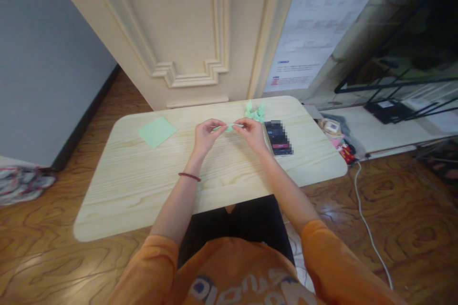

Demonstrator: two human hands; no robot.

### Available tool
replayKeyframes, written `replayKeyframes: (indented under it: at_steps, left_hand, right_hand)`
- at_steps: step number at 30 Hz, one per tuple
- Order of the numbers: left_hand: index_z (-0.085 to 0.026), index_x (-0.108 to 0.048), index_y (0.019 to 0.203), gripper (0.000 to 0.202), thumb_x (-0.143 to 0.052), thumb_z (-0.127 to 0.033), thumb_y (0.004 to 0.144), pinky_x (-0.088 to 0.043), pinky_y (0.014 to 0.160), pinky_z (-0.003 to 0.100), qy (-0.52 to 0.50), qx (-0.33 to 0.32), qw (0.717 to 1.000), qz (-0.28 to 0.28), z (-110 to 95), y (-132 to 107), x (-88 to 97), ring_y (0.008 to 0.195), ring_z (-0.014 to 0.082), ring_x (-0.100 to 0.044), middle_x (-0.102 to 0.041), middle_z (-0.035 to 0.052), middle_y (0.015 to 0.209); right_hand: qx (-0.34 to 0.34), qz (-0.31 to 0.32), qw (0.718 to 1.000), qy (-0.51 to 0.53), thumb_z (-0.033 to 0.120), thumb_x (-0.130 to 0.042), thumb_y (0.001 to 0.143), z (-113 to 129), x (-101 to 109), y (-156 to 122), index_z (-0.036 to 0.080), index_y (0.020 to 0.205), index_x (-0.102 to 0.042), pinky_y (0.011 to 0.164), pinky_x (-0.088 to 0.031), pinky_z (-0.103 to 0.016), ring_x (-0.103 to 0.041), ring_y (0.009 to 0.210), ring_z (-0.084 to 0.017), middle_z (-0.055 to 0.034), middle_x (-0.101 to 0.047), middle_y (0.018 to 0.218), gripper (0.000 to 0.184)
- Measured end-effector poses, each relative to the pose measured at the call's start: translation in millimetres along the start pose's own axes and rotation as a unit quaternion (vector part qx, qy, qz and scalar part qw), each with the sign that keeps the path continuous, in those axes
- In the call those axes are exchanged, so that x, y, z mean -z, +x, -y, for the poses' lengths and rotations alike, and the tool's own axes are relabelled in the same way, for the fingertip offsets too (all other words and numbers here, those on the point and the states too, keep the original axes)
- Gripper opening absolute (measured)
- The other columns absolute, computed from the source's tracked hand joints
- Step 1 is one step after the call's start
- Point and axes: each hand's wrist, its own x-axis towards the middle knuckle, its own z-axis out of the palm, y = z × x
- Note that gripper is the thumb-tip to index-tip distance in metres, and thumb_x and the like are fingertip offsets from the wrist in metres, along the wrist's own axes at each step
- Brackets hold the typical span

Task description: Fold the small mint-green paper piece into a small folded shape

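Observation:
Both hands are raised a little over the far middle of a pale wooden table (136, 186). My left hand (205, 134) and my right hand (251, 132) each pinch one end of a small folded piece of light green paper (229, 127) held between them. A red band circles my left wrist. A flat square sheet of the same green paper (157, 131) lies on the table to the left. A small heap of folded green paper pieces (255, 110) sits at the far edge, just beyond my right hand.
A dark phone (278, 137) lies on the table right of my right hand. A cream panelled door (186, 28) stands behind the table. Clutter and a white cable (368, 228) are on the floor at the right, shoes (21, 185) at the left.

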Motion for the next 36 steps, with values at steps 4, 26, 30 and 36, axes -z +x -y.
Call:
replayKeyframes:
  at_steps: [4, 26, 30, 36]
  left_hand:
    - [-0.019, -0.075, 0.077, 0.018, -0.076, -0.035, 0.067, -0.048, 0.074, 0.029, 0.024, -0.021, 0.999, 0.02, 0, -3, 0.0, 0.079, 0.0176, -0.065, -0.072, 0.0067, 0.081]
    - [-0.018, -0.07, 0.069, 0.02, -0.078, -0.036, 0.067, -0.046, 0.071, 0.029, -0.011, -0.047, 0.998, 0.039, 0, -2, -4.2, 0.074, 0.0151, -0.06, -0.065, 0.0036, 0.075]
    - [-0.018, -0.069, 0.069, 0.022, -0.078, -0.038, 0.065, -0.047, 0.072, 0.03, -0.027, -0.041, 0.998, 0.041, -1, -3, -5.4, 0.074, 0.0153, -0.06, -0.064, 0.003, 0.074]
    - [-0.018, -0.069, 0.069, 0.02, -0.078, -0.035, 0.065, -0.047, 0.072, 0.029, -0.042, -0.026, 0.998, 0.037, -3, -4, -7.4, 0.074, 0.0145, -0.06, -0.064, 0.0023, 0.074]
  right_hand:
    - [-0.001, 0.005, 1.0, 0.006, 0.039, -0.073, 0.07, 1, 0, 0, 0.019, 0.075, -0.07, 0.067, -0.045, -0.029, -0.057, 0.068, -0.015, -0.0016, -0.069, 0.075, 0.02]
    - [-0.036, 0.022, 0.995, 0.086, 0.036, -0.078, 0.062, 9, -1, -1, 0.019, 0.07, -0.067, 0.068, -0.046, -0.03, -0.059, 0.071, -0.016, -0.0011, -0.067, 0.074, 0.022]
    - [-0.029, 0.02, 0.996, 0.087, 0.033, -0.077, 0.062, 11, -1, -2, 0.019, 0.069, -0.066, 0.068, -0.045, -0.03, -0.059, 0.071, -0.016, -0.0008, -0.066, 0.072, 0.019]
    - [-0.025, 0.003, 0.997, 0.079, 0.03, -0.077, 0.063, 21, 1, -5, 0.019, 0.067, -0.063, 0.069, -0.044, -0.029, -0.056, 0.071, -0.014, 0.0007, -0.062, 0.07, 0.018]
